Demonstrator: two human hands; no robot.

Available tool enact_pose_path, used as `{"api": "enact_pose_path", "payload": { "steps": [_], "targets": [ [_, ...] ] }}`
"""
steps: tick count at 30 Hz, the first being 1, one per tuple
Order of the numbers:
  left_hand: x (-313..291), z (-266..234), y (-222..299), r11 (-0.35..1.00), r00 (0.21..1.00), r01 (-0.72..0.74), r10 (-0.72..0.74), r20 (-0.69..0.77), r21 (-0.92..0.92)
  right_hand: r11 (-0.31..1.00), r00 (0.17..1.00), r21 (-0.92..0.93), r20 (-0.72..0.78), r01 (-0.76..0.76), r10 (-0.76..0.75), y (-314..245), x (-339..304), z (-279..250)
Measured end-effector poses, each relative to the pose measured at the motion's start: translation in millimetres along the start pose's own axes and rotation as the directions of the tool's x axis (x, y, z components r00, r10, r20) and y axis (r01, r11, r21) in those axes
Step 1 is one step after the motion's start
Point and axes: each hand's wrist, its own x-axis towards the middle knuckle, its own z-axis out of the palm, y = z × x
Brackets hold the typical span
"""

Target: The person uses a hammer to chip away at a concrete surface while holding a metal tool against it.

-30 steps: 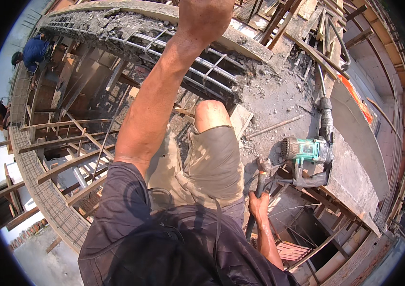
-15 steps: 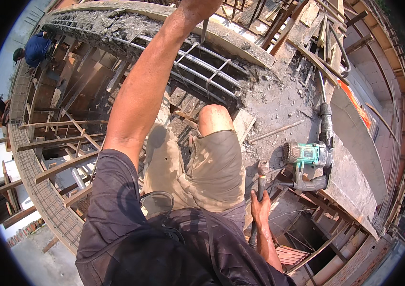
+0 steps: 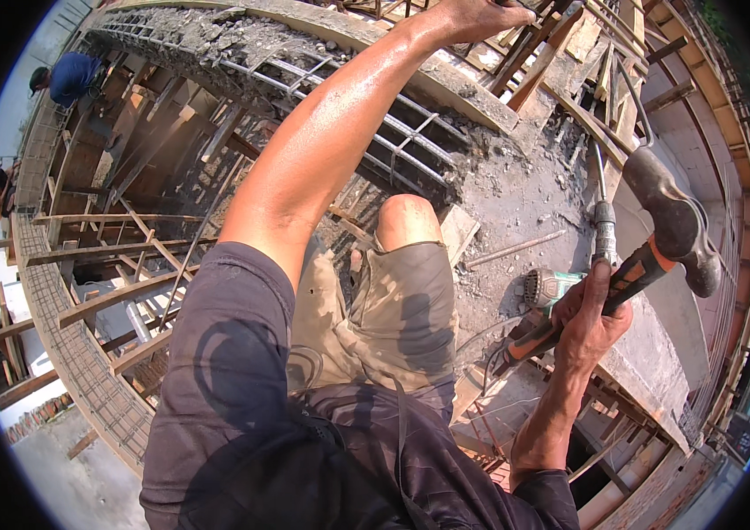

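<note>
My right hand (image 3: pixel 593 322) is wrapped round the black and orange handle of a hammer (image 3: pixel 671 212), lifted over the concrete on my right. Its dark steel head points up and away from me. Behind that hand lies a teal electric demolition hammer (image 3: pixel 553 284), partly covered; its chuck and long bit reach forward. At the top edge my left hand (image 3: pixel 478 18) is closed round something dark, mostly cut off by the frame. My left arm stretches across the exposed rebar (image 3: pixel 406 132) of a broken beam.
A metal rod (image 3: pixel 516 250) lies on the rubble-strewn concrete (image 3: pixel 525 190). Timber planks (image 3: pixel 560 66) are piled ahead. On the left, wooden props (image 3: pixel 119 305) and a curved rebar cage (image 3: pixel 83 362) stand over a drop. Two people, one in blue (image 3: pixel 73 79), are at the far left.
My right hand has risen with the hammer from beside my hip to in front of the demolition hammer. My left hand has moved right along the top edge.
</note>
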Motion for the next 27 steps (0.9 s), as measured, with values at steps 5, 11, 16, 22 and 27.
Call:
{"api": "enact_pose_path", "payload": {
  "steps": [5,11,16,22,27],
  "targets": [
    [13,-2,3,0.986,0.992,0.092,-0.103,0.073,0.14,0.9,0.936,0.275,-0.004,0.339,-0.351,-74,83,80],
    [-1,4,-7,0.995,0.989,-0.052,0.039,-0.14,-0.09,0.971,0.904,-0.239,0.414,-0.008,0.109,-54,94,113],
    [11,-6,-10,0.988,0.992,0.122,-0.118,0.042,-0.095,0.976,0.884,0.107,0.414,0.191,-0.218,-113,89,74],
    [15,-10,-15,0.985,0.988,0.154,-0.152,0.035,-0.076,0.905,0.878,0.124,0.221,0.407,-0.425,-82,118,120],
    [13,-10,-30,0.992,0.994,0.109,-0.11,-0.005,-0.062,0.949,0.89,-0.311,0.445,0.054,0.095,-55,93,114]
  ]
}}
